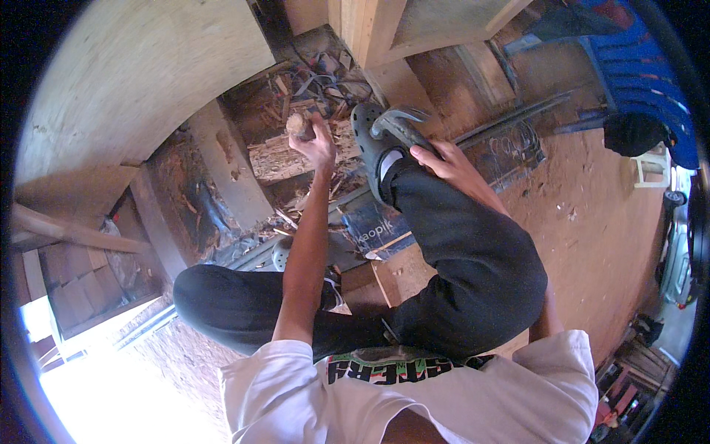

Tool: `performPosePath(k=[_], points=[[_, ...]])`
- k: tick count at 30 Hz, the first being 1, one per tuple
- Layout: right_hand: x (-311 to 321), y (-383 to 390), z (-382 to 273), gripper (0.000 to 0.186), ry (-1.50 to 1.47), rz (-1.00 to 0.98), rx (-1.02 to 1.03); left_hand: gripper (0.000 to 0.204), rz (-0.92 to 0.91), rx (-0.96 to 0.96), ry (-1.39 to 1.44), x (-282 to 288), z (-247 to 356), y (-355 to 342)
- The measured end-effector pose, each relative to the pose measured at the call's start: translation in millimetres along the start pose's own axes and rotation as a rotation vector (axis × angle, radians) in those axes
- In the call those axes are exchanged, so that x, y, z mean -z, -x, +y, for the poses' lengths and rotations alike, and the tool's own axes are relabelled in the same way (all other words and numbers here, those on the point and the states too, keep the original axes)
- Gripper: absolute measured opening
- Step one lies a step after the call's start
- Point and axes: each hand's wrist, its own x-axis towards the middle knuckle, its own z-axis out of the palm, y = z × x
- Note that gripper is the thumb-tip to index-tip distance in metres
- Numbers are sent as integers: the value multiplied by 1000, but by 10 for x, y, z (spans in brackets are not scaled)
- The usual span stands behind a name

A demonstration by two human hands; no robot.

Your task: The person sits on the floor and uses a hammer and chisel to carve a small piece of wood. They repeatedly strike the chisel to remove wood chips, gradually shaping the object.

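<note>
In my left hand (pixel 316 148) is a short, tan, round-ended piece of wood (pixel 299 124), its end facing up. The fingers wrap round it, and its lower part is hidden. Below that hand lies a rough, splintered wooden board (pixel 277 159) strewn with chips. My right hand (pixel 449 164) grips the handle of a claw hammer (pixel 403 122), whose metal head rests over or just above the grey clog (pixel 365 122) on my right foot. My other clog (pixel 281 253) shows partly beside my left forearm.
Wood scraps and tangled strips (pixel 325 81) pile up beyond my hands. A large plywood sheet (pixel 163 66) stands at left, a wooden frame (pixel 370 37) ahead. Blue plastic chairs (pixel 640 66) are stacked at far right beside the brown dirt floor (pixel 584 222). A printed dark sheet (pixel 376 222) lies near my feet.
</note>
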Motion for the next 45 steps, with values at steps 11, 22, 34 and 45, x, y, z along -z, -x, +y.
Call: performPosePath(k=[11,22,34,45], points=[[10,-110,169,52,22,-13,98,46,-128,-135,79,-86,73,-3],[10,-185,305,57,35,-42,81,38,-128,-207,37,-117,15,-20],[-5,-249,440,63,41,-36,70,45,-54,-275,-67,-62,9,-52],[9,-233,393,70,50,-70,21,45,-105,-241,66,-82,17,-1]])
